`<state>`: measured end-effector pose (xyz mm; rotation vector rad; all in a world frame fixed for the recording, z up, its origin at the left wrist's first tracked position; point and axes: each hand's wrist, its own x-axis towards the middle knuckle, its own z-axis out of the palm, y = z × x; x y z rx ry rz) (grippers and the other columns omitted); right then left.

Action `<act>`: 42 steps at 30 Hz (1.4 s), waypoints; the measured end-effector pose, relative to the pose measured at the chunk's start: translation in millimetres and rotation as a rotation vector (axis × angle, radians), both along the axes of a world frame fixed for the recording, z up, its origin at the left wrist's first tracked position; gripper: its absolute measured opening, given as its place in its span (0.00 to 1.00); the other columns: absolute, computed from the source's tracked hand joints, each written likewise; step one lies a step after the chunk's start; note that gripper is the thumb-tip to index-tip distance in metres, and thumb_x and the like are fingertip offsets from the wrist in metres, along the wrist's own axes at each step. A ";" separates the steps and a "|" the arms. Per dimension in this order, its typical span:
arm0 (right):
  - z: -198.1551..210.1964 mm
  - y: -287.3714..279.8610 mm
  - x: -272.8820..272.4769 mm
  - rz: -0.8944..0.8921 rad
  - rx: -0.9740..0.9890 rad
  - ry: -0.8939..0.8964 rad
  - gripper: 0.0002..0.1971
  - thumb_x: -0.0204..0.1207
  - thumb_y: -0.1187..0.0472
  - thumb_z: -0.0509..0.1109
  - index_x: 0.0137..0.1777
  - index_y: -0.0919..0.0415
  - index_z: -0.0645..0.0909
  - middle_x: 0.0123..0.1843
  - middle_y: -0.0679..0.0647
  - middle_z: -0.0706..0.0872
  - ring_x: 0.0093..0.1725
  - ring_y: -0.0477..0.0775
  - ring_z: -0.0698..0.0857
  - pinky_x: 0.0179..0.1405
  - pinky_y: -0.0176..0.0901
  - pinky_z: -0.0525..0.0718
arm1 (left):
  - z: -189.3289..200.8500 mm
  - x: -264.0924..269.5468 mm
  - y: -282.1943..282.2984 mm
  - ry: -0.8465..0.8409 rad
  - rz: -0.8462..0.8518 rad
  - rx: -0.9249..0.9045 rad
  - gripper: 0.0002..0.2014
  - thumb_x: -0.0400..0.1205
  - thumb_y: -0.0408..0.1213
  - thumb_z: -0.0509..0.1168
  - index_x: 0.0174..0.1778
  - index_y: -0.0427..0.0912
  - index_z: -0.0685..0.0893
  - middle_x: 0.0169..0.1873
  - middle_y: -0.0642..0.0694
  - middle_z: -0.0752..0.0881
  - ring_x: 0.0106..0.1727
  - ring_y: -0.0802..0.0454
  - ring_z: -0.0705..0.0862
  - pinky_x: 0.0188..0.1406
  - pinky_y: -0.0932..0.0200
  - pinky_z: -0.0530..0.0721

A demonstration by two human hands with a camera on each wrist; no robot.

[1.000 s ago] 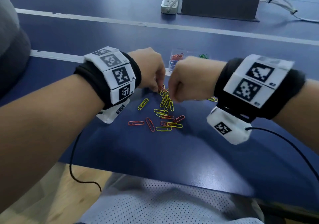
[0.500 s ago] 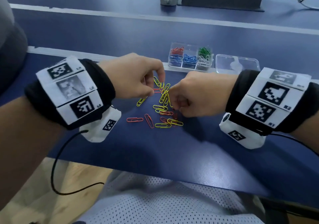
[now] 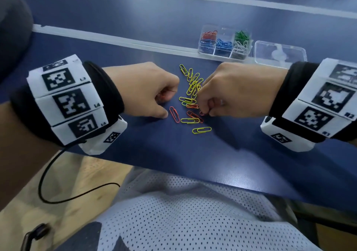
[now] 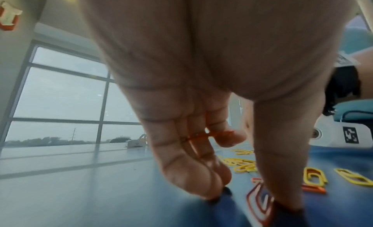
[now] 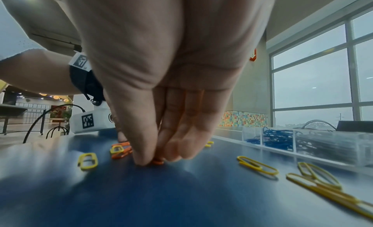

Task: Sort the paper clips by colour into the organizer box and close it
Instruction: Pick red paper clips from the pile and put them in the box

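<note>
Yellow and orange paper clips [image 3: 191, 94] lie loose on the blue table [image 3: 173, 154] between my hands. My left hand [image 3: 166, 103] is curled, with an orange clip [image 4: 210, 134] held against its fingers. Its thumb tip [image 4: 286, 205] presses the table beside another orange clip [image 3: 174, 114]. My right hand [image 3: 204, 111] pinches an orange clip [image 5: 157, 162] that lies on the table at the pile's right side. The clear organizer box [image 3: 224, 55] stands behind the pile, with red, blue, green and white clips in separate compartments.
The box's clear lid [image 3: 280, 52] lies flat to the right of the box. A white tape line [image 3: 116, 41] runs across the table behind my hands. The table's front edge [image 3: 193, 177] is close to my body. A black cable [image 3: 44, 179] hangs off my left wrist.
My left hand has dropped to the pile's near-left side, thumb on the table. An orange clip that lay flat there is gone from the table. My right hand stays at the pile's right side.
</note>
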<state>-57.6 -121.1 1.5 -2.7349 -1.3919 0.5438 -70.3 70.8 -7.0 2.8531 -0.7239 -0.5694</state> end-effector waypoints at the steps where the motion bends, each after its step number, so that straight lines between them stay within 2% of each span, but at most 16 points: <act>1: 0.3 -0.2 -1.0 -0.014 -0.002 0.000 0.09 0.70 0.62 0.68 0.47 0.50 0.86 0.37 0.45 0.86 0.37 0.49 0.75 0.40 0.38 0.74 | -0.1 0.1 -0.9 -0.004 0.001 0.001 0.18 0.69 0.43 0.74 0.29 0.49 0.68 0.26 0.54 0.78 0.31 0.61 0.75 0.35 0.58 0.75; 6: 1.9 1.6 -2.7 -0.122 0.042 -0.025 0.17 0.66 0.62 0.63 0.52 0.47 0.82 0.39 0.53 0.86 0.40 0.61 0.80 0.44 0.51 0.84 | 1.7 -0.6 -3.7 -0.036 0.019 -0.007 0.18 0.70 0.34 0.71 0.26 0.49 0.66 0.24 0.55 0.78 0.29 0.63 0.74 0.38 0.57 0.78; 12: 2.3 8.7 -4.7 -0.222 0.127 -0.030 0.12 0.70 0.59 0.63 0.44 0.53 0.88 0.40 0.55 0.88 0.41 0.60 0.83 0.47 0.47 0.83 | 3.0 -5.8 -4.1 -0.014 0.054 -0.042 0.08 0.69 0.35 0.65 0.31 0.48 0.70 0.23 0.53 0.75 0.28 0.63 0.74 0.26 0.68 0.68; 15: 0.4 15.8 -5.1 -0.203 0.108 -0.033 0.08 0.71 0.56 0.68 0.45 0.52 0.88 0.38 0.49 0.87 0.39 0.53 0.79 0.39 0.37 0.76 | 5.4 -6.1 -6.0 0.022 0.103 -0.108 0.07 0.69 0.35 0.62 0.31 0.47 0.69 0.21 0.52 0.77 0.26 0.59 0.72 0.24 0.69 0.68; 16: 0.2 18.5 -4.9 -0.188 0.085 -0.036 0.07 0.71 0.55 0.69 0.46 0.52 0.88 0.38 0.47 0.85 0.38 0.50 0.77 0.35 0.36 0.71 | 5.8 -6.3 -7.2 0.058 0.120 -0.131 0.06 0.69 0.35 0.61 0.30 0.47 0.69 0.22 0.56 0.79 0.25 0.60 0.73 0.24 0.70 0.70; 18: -0.8 21.9 -3.4 -0.158 0.062 -0.051 0.07 0.71 0.56 0.70 0.47 0.51 0.88 0.40 0.47 0.87 0.38 0.48 0.76 0.35 0.36 0.67 | 5.3 -6.6 -9.3 0.126 0.137 -0.155 0.06 0.70 0.34 0.59 0.30 0.47 0.69 0.22 0.62 0.81 0.22 0.59 0.75 0.23 0.71 0.72; 20: -1.7 23.0 -2.7 -0.149 0.060 -0.058 0.07 0.71 0.60 0.68 0.45 0.51 0.88 0.39 0.46 0.88 0.35 0.49 0.75 0.35 0.36 0.68 | 3.6 -6.1 -9.9 0.142 0.143 -0.154 0.06 0.70 0.34 0.59 0.29 0.46 0.69 0.21 0.54 0.79 0.23 0.59 0.74 0.23 0.69 0.70; 22: -0.8 23.0 -2.9 -0.163 0.079 -0.046 0.08 0.70 0.61 0.67 0.44 0.51 0.86 0.30 0.42 0.80 0.28 0.46 0.72 0.29 0.36 0.67 | 3.3 -6.1 -9.0 0.135 0.147 -0.141 0.07 0.69 0.37 0.62 0.29 0.46 0.69 0.21 0.50 0.74 0.26 0.57 0.70 0.24 0.66 0.68; 24: 1.4 20.6 -2.5 -0.186 0.113 -0.036 0.08 0.70 0.60 0.68 0.45 0.51 0.86 0.27 0.42 0.74 0.29 0.47 0.72 0.34 0.37 0.71 | 2.7 -6.9 -7.9 0.125 0.133 -0.131 0.09 0.68 0.41 0.66 0.30 0.47 0.70 0.22 0.52 0.76 0.27 0.56 0.70 0.25 0.67 0.67; 26: 4.0 16.9 -3.0 -0.197 0.118 -0.021 0.10 0.70 0.58 0.67 0.50 0.50 0.86 0.32 0.46 0.78 0.35 0.54 0.75 0.42 0.40 0.77 | 2.6 -8.0 -8.0 0.107 0.096 -0.115 0.12 0.66 0.47 0.69 0.31 0.50 0.71 0.24 0.58 0.79 0.28 0.58 0.73 0.27 0.66 0.70; 28: 5.8 13.9 -6.4 -0.188 0.087 0.032 0.14 0.70 0.58 0.65 0.52 0.48 0.88 0.38 0.49 0.84 0.41 0.57 0.80 0.49 0.44 0.81 | 2.3 -8.2 -8.4 0.094 0.052 -0.094 0.12 0.67 0.49 0.71 0.32 0.53 0.73 0.26 0.56 0.78 0.29 0.59 0.75 0.32 0.64 0.73; 32: 4.4 15.0 -15.2 -0.140 0.054 0.089 0.15 0.70 0.57 0.63 0.51 0.46 0.89 0.44 0.50 0.89 0.45 0.57 0.83 0.52 0.46 0.82 | 1.6 -5.9 -10.3 0.080 0.010 -0.067 0.10 0.69 0.45 0.74 0.37 0.58 0.79 0.35 0.54 0.80 0.37 0.55 0.78 0.46 0.56 0.80; 35: 2.8 18.0 -14.5 -0.086 0.020 0.041 0.14 0.69 0.54 0.69 0.55 0.48 0.87 0.50 0.53 0.89 0.51 0.60 0.84 0.55 0.50 0.81 | -0.1 -4.2 -13.9 0.045 -0.018 -0.022 0.10 0.70 0.44 0.75 0.47 0.55 0.86 0.36 0.55 0.79 0.40 0.53 0.77 0.47 0.59 0.77; 38: 1.5 19.8 -12.7 -0.047 -0.015 0.040 0.17 0.69 0.54 0.73 0.59 0.44 0.85 0.54 0.52 0.88 0.54 0.58 0.83 0.56 0.47 0.81 | 0.5 -3.1 -16.2 0.036 -0.040 -0.002 0.09 0.70 0.43 0.75 0.46 0.53 0.90 0.39 0.53 0.83 0.42 0.53 0.78 0.50 0.58 0.79; 40: 1.1 19.5 -13.2 -0.036 -0.032 0.038 0.16 0.70 0.55 0.72 0.58 0.46 0.86 0.51 0.50 0.88 0.51 0.56 0.82 0.54 0.45 0.80 | 1.2 -3.0 -16.3 0.045 -0.046 -0.003 0.07 0.70 0.42 0.75 0.43 0.53 0.91 0.40 0.52 0.85 0.42 0.53 0.81 0.52 0.55 0.82; 42: 2.4 17.8 -14.0 -0.050 -0.051 0.020 0.12 0.71 0.55 0.70 0.54 0.48 0.87 0.41 0.46 0.84 0.42 0.53 0.78 0.48 0.41 0.79 | 1.2 -3.3 -15.0 0.049 -0.051 0.000 0.05 0.71 0.43 0.74 0.41 0.53 0.90 0.41 0.52 0.87 0.41 0.54 0.82 0.52 0.55 0.83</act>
